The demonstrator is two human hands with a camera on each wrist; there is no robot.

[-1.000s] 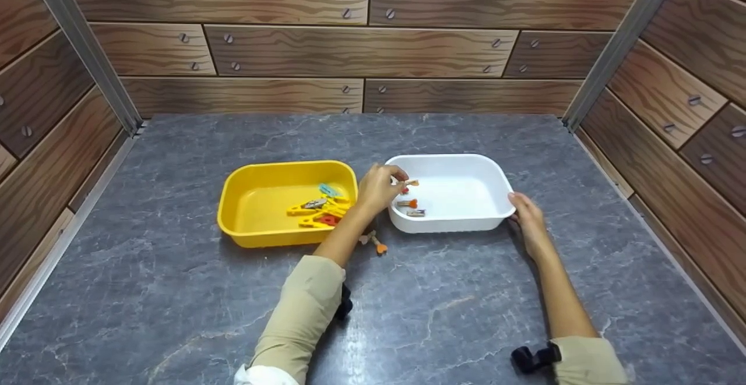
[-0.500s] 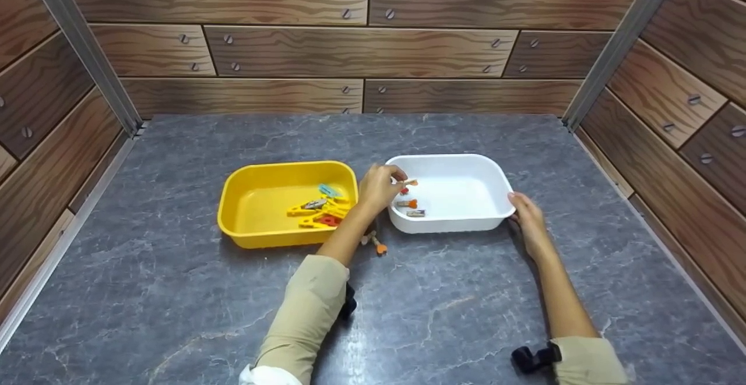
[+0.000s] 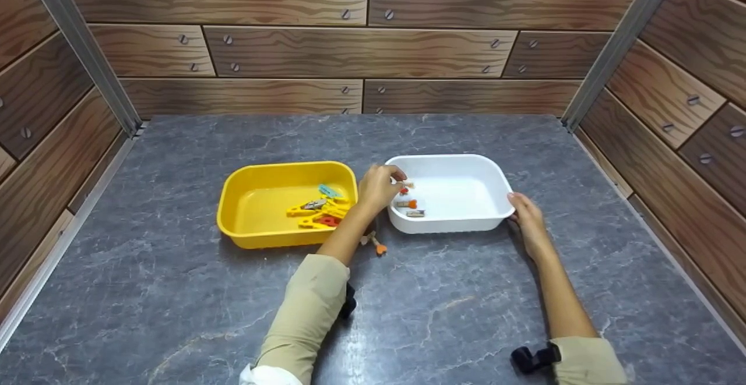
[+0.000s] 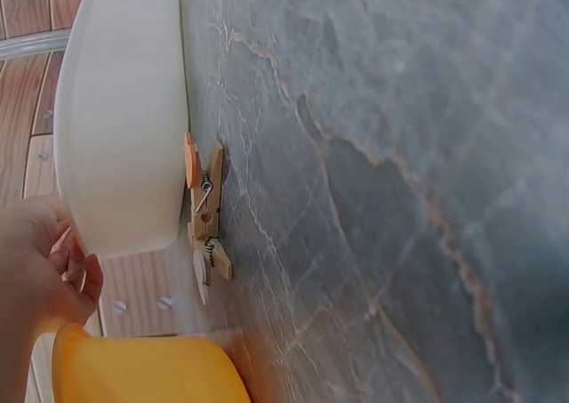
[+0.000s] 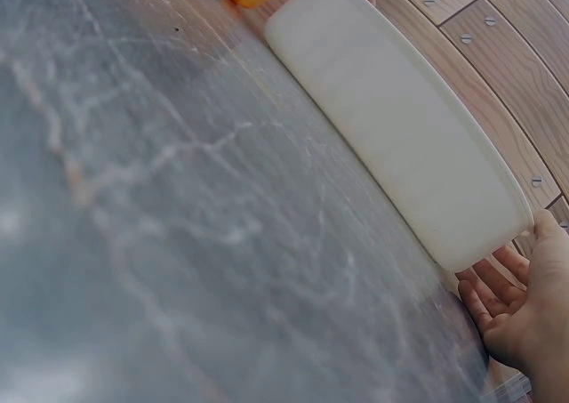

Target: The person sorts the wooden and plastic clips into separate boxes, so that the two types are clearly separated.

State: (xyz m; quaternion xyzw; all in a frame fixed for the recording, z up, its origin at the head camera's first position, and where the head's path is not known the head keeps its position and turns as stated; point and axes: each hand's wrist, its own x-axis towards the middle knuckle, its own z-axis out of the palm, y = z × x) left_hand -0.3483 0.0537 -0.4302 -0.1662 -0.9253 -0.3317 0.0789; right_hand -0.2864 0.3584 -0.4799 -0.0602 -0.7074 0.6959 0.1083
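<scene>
My left hand [image 3: 377, 188] reaches over the left rim of the white plastic tray [image 3: 451, 226], its thumb and fingers pinching a small wooden clothespin [image 3: 409, 185]. The fingers cover part of that clothespin. Below it inside the tray lie a clothespin with an orange heart [image 3: 412, 204], another small clothespin [image 3: 415, 214] and a bit of red [image 3: 404, 190]. At the tray's right end, my right hand [image 3: 529, 219] grips the rim, thumb on top and fingers beneath the edge in the right wrist view.
Left of the white tray stands a yellow tray [image 3: 250, 237] holding several yellow clips [image 3: 300, 211], a red clip [image 3: 331, 221] and a light-blue clip [image 3: 328, 190]. Wooden clothespins [image 4: 212, 181] lie on the grey marbled table [image 3: 443, 327], in front of the gap between the trays.
The clothespin in my left fingers has turned slightly, and its orange end shows less. My left forearm shifted a little to the right early on; my right hand keeps its hold on the tray.
</scene>
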